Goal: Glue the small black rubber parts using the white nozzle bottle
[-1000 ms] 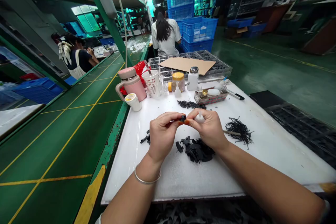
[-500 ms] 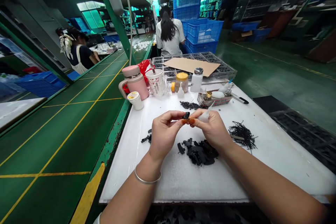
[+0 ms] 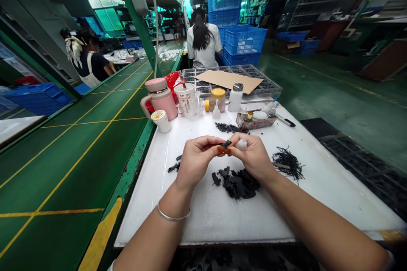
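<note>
Between the fingertips of both hands is a small black plastic part, tilted, over the white tabletop. My left hand pinches it with thumb and index finger. The thumb and index finger of my right hand close on its other end. Tucked in that same right hand is a small translucent squeeze bottle, its nozzle barely visible. Below the hands lies a pile of black plastic pieces. A smaller group of black pieces sits left, partly hidden by my left hand. Small black rings lie beyond the fingers.
Thin black sticks lie at right. Farther back stand a pink mug, a paper cup, a white tub, a yellow-lidded jar, and a knife. A green conveyor runs left; a co-worker sits ahead.
The black part has turned to a more slanted angle between my fingertips. In my right hand the squeeze bottle has rotated, so its long nozzle no longer stands out. The view has shifted slightly.
</note>
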`<state>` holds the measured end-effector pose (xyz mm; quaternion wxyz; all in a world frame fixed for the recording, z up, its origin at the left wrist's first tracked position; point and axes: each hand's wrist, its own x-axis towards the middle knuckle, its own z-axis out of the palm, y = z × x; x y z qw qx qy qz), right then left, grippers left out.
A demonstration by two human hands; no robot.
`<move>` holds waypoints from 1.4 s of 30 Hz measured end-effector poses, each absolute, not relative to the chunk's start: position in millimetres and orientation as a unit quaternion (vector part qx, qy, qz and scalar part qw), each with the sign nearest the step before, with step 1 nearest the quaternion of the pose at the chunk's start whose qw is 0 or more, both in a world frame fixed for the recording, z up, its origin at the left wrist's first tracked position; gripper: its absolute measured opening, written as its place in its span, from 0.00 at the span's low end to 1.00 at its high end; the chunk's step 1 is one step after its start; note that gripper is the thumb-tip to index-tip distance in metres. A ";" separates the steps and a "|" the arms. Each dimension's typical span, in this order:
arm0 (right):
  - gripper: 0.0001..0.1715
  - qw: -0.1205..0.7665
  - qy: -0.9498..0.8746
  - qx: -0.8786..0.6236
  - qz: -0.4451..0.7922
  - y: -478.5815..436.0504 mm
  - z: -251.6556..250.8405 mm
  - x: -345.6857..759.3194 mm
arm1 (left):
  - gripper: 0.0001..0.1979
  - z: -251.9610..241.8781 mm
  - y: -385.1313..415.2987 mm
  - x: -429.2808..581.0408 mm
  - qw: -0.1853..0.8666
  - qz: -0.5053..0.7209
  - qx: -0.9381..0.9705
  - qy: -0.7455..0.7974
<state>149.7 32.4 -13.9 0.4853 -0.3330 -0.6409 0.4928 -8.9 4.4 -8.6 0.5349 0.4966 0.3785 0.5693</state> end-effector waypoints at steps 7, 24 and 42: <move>0.09 0.493 -0.654 -0.331 0.468 30.6 -15.1 150.5 | 0.07 -9.1 5.5 -9.5 0.566 0.561 0.470 0.379; 0.17 0.498 -0.607 -0.337 0.520 36.7 -12.4 153.9 | 0.09 -2.3 5.7 -16.2 0.569 0.547 0.472 0.392; 0.13 0.592 -0.596 -0.398 0.368 36.3 19.3 201.0 | 0.10 -0.6 8.8 -13.1 0.520 0.480 0.502 0.497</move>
